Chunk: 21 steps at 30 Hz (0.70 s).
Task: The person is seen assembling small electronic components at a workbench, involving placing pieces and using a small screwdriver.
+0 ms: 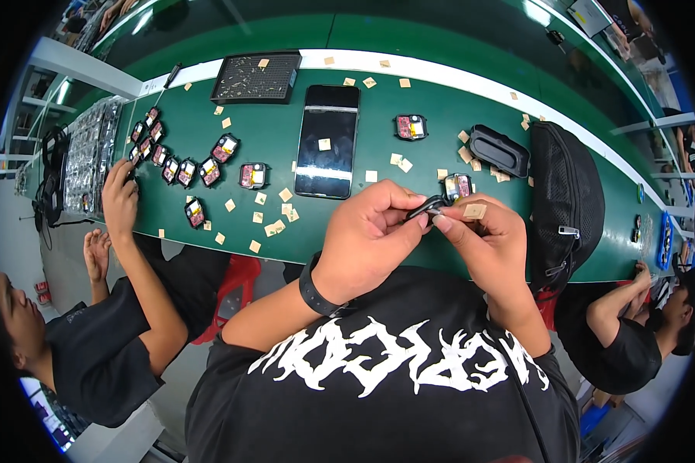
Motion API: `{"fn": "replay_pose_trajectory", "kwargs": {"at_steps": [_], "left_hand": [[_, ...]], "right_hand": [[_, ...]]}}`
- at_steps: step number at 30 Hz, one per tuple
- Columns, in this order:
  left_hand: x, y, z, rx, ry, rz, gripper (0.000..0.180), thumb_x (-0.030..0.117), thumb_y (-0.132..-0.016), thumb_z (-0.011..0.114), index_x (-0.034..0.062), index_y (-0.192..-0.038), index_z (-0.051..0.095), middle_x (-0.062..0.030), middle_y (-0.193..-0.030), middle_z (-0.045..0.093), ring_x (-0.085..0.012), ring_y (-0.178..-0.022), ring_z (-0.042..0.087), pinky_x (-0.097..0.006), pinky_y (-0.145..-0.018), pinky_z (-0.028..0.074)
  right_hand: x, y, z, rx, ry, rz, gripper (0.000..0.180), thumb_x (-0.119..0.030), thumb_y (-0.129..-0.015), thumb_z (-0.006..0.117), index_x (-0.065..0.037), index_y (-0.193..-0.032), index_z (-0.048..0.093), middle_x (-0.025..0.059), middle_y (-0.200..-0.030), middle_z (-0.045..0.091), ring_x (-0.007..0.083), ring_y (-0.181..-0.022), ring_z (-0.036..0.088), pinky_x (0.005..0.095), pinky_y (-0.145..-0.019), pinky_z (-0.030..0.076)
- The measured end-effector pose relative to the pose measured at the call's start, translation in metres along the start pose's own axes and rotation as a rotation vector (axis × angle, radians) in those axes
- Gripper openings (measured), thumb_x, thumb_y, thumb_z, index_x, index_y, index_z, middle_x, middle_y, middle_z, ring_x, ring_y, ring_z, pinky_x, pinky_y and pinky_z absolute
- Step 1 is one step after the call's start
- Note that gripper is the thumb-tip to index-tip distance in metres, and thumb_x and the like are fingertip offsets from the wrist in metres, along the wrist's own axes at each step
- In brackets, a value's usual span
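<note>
In front of my chest, my left hand (372,235) pinches a small black curved part (425,207) between thumb and fingers. My right hand (488,241) grips the other end of the same part with thumb and fingertip; the part's exact kind is partly hidden by the fingers. A small tan paper square (475,211) lies against a finger of my right hand. Just beyond the hands rests an open watch case (457,187) with its inner parts showing. Another open watch case (411,126) lies farther back on the green table (398,158).
A black phone (327,143) lies left of my hands. Behind it to the left is a black tray (255,77). On the right are a black oblong case (499,151) and a zipped black bag (565,201). Several tan squares are scattered about. A co-worker's hand (121,202) is at left.
</note>
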<state>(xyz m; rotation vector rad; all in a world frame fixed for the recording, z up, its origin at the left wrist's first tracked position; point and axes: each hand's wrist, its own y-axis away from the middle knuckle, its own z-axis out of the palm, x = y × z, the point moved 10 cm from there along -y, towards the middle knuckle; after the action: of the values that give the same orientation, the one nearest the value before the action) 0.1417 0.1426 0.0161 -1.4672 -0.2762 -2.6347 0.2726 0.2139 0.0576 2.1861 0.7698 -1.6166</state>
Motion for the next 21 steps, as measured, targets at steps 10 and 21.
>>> {"fn": "replay_pose_trajectory", "kwargs": {"at_steps": [10, 21], "left_hand": [[-0.006, 0.005, -0.002, -0.102, 0.045, -0.056, 0.018, -0.011, -0.094, 0.06, -0.0038, -0.11, 0.056, -0.0134, -0.113, 0.064, -0.02, -0.107, 0.067, -0.035, -0.09, 0.06], [-0.006, 0.031, -0.065, 0.204, -0.041, -0.149, 0.026, 0.001, -0.096, 0.066, -0.0032, -0.121, 0.061, -0.0076, -0.102, 0.068, -0.0152, -0.092, 0.068, -0.028, -0.078, 0.058]], "right_hand": [[0.032, 0.0, 0.009, 0.076, -0.415, 0.318, 0.027, 0.003, -0.082, 0.08, -0.005, -0.086, 0.055, -0.0051, -0.077, 0.049, 0.0006, -0.067, 0.044, 0.0171, -0.059, 0.038], [0.025, 0.003, 0.041, -0.252, -0.367, 0.477, 0.019, -0.022, -0.1, 0.063, -0.003, -0.099, 0.063, -0.0045, -0.081, 0.057, 0.002, -0.068, 0.045, 0.0195, -0.059, 0.036]]}}
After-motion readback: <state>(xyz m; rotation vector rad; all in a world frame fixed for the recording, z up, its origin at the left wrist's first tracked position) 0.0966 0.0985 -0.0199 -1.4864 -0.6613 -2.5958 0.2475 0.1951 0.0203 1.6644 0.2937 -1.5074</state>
